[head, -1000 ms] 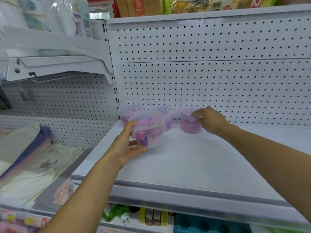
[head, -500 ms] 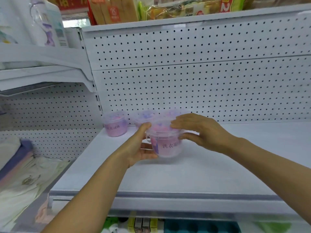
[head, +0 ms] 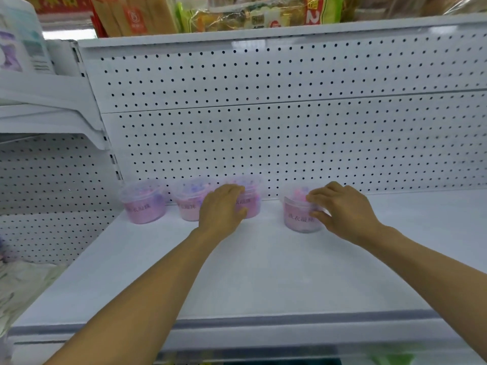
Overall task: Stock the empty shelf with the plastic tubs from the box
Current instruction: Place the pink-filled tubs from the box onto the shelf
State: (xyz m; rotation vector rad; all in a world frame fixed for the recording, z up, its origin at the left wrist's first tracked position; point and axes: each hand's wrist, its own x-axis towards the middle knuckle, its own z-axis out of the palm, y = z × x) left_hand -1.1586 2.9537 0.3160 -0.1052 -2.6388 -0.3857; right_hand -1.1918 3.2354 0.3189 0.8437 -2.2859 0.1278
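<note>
tubs point(head: 144, 202) labelled 洗衣凝珠, hands point(head: 220, 208) on two

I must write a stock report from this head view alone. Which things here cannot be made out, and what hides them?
- Box of tubs: nowhere in the head view, so the remaining stock is unknown.
- Third tub: the left hand covers its front; the label is partly hidden.
- Fourth tub: the right hand hides its right side, so the grip is unclear.
- Label print on the first tub: too blurred to read.
- Packets on the top shelf: cut off by the upper edge.
</note>
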